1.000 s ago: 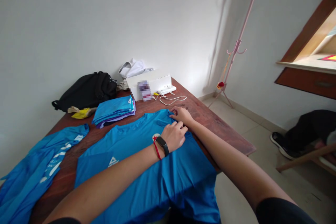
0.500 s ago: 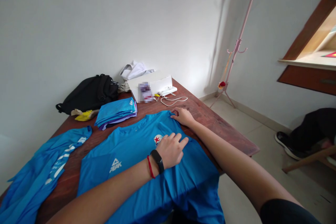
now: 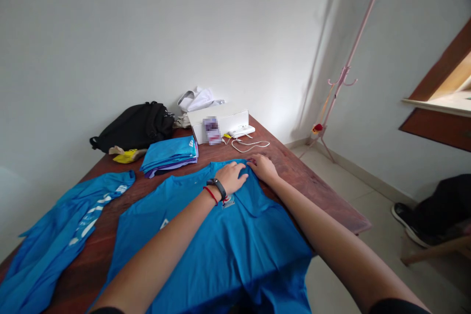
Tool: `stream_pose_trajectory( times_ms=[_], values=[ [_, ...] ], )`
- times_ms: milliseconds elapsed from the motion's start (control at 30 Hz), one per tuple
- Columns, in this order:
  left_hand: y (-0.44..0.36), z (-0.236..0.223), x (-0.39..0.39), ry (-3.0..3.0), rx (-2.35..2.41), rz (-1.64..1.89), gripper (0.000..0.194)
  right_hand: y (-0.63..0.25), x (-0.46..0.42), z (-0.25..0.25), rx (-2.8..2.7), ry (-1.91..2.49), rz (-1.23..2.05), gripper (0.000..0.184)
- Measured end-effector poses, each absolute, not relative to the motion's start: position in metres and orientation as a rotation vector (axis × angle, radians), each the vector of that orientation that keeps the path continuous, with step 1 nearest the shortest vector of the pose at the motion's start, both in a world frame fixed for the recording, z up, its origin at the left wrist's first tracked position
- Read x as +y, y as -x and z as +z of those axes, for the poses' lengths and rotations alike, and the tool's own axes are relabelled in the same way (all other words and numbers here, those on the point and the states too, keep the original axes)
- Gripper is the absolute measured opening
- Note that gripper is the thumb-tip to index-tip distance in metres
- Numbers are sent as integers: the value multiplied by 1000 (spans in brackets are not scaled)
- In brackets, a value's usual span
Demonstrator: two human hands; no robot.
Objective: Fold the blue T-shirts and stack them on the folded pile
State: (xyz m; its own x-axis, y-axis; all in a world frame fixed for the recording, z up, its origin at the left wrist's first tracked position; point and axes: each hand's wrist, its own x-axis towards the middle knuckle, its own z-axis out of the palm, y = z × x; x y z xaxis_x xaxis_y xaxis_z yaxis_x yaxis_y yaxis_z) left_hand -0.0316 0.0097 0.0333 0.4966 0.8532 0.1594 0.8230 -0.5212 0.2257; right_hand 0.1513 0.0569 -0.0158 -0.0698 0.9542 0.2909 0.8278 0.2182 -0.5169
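Observation:
A blue T-shirt [image 3: 221, 235] lies spread on the wooden table, its neckline toward the wall and its lower part falling over the near edge. My left hand [image 3: 231, 177], with a black band on its wrist, rests palm down on the upper chest, fingers apart, just above a round printed badge. At the shoulder corner my right hand [image 3: 262, 168] has its fingertips closed on the edge of the shirt. The two hands are close together, and my left forearm covers part of the white print.
Another blue garment [image 3: 81, 221] lies at the left of the table [image 3: 312, 181]. Behind the shirt are a folded clothes stack [image 3: 169, 153], a black backpack [image 3: 132, 125], a white box [image 3: 235, 117] and a white cable [image 3: 252, 147]. A pink coat stand [image 3: 353, 54] stands at the right.
My left hand has moved up the shirt toward the shoulder, uncovering part of the badge. My right hand stays at the shoulder edge. The view has shifted slightly left.

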Motion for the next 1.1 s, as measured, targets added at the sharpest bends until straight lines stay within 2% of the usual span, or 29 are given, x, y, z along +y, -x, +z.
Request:
stream_pose_trajectory(
  times_ms=[233,433,600,733,833,933,1100],
  values=[
    [39,3,40,-2500,1564,473,24,-162,61,-17,-1817,1695,241,18],
    [43,12,42,-2453,1477,521,21,-164,64,-16,-1871,1545,283,17],
    [48,16,48,-2422,1442,548,24,-164,61,-15,-1881,1381,395,19],
    [48,4,42,-2427,1474,546,29,-166,60,-19,-1951,1339,407,28],
    [45,0,33,-2434,1558,567,27,-169,63,-25,-2028,1366,306,35],
    [38,6,22,-2453,1613,604,26,-171,67,-32,-2004,1501,181,33],
    [15,17,-2,-2631,1287,651,32,-177,70,-35,-1864,1618,86,34]
  ],
)
